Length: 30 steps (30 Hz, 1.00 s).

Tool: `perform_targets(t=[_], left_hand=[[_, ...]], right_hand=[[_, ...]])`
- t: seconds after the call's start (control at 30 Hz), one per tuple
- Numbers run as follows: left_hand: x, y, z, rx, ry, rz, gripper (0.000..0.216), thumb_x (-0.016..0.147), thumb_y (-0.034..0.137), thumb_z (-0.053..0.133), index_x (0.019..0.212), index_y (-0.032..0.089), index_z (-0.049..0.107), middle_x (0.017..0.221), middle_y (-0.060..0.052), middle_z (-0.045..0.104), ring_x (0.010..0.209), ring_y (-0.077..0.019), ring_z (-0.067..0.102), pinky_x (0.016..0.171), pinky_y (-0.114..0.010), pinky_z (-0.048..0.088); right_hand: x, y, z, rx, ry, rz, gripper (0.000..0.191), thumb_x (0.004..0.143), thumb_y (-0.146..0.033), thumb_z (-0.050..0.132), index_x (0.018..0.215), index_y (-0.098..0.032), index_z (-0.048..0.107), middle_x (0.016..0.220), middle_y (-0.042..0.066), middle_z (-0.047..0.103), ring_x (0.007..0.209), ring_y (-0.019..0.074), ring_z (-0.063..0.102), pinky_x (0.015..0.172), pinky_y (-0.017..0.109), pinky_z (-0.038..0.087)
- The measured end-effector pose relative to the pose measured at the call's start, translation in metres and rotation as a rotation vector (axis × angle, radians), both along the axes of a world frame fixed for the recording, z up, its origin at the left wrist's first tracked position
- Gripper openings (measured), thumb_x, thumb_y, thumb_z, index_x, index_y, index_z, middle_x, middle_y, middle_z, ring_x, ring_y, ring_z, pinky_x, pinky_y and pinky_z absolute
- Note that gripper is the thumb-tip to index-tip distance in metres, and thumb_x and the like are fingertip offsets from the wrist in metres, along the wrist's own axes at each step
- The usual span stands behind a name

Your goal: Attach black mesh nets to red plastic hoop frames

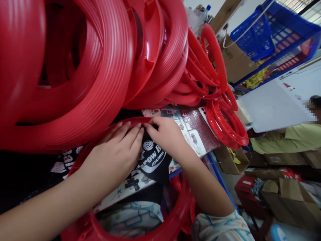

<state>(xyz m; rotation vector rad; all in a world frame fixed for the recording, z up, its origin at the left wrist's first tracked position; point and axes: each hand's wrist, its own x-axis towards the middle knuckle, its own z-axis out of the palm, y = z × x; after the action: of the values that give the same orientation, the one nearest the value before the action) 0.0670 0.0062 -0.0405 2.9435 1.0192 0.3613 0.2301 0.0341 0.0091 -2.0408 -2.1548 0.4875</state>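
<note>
A large red plastic ring (173,219) lies tilted before me, its near part low in view. Black cloth (156,160) with white lettering and a ball print hangs across its opening. My left hand (117,150) is closed over the ring's far edge, its fingers side by side, pressing the cloth there; the thumb is hidden. Just to the right, my right hand (164,134) pinches the same cloth between thumb and fingers at the rim. The fingertips of both hands nearly meet.
Piled red rings (112,67) rise close behind my hands, with smaller red rings (225,124) to the right. Printed card sheets (198,142) lie beneath. Blue baskets (253,36), a white panel (278,103), cardboard boxes (291,197) and a person in a yellow-green top (288,139) are at the right.
</note>
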Motion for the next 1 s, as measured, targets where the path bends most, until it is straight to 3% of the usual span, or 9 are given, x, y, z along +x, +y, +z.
perform_targets(t=[0.3,0.53,0.83,1.0], left_hand=[[-0.004,0.006,-0.007,0.115,0.017,-0.098,0.037,0.086,0.008,0.038,0.111,-0.003,0.064,0.133,-0.028,0.051,0.123,-0.0415,0.048,0.103,-0.054,0.039],[-0.001,0.005,-0.004,-0.027,0.001,0.04,0.049,0.091,0.016,0.031,0.13,-0.007,0.047,0.132,-0.027,0.052,0.119,-0.0403,0.05,0.101,-0.053,0.04],[0.006,0.011,-0.001,-0.03,0.005,0.143,0.049,0.09,0.026,0.042,0.131,0.001,0.049,0.122,-0.021,0.059,0.104,-0.0365,0.057,0.09,-0.049,0.047],[0.001,0.007,0.004,-0.059,0.076,0.115,0.047,0.09,0.022,0.036,0.13,0.0,0.049,0.121,-0.021,0.059,0.105,-0.0375,0.055,0.092,-0.05,0.045]], right_hand=[[0.004,-0.001,-0.004,0.032,-0.041,0.025,0.021,0.086,-0.026,0.05,0.091,-0.017,0.068,0.09,0.007,0.072,0.082,0.0204,0.064,0.065,0.028,0.04],[0.003,-0.002,-0.007,0.07,-0.067,-0.003,0.022,0.086,-0.029,0.048,0.089,-0.018,0.067,0.087,0.005,0.072,0.081,0.0206,0.064,0.062,0.028,0.036],[0.002,0.001,-0.007,0.091,-0.141,-0.041,0.022,0.083,-0.031,0.051,0.088,-0.019,0.069,0.083,0.007,0.072,0.078,0.0227,0.064,0.057,0.029,0.033],[0.012,-0.006,0.005,0.034,-0.027,-0.111,0.018,0.086,-0.028,0.055,0.082,-0.018,0.07,0.081,0.004,0.072,0.073,0.0171,0.062,0.062,0.027,0.037]])
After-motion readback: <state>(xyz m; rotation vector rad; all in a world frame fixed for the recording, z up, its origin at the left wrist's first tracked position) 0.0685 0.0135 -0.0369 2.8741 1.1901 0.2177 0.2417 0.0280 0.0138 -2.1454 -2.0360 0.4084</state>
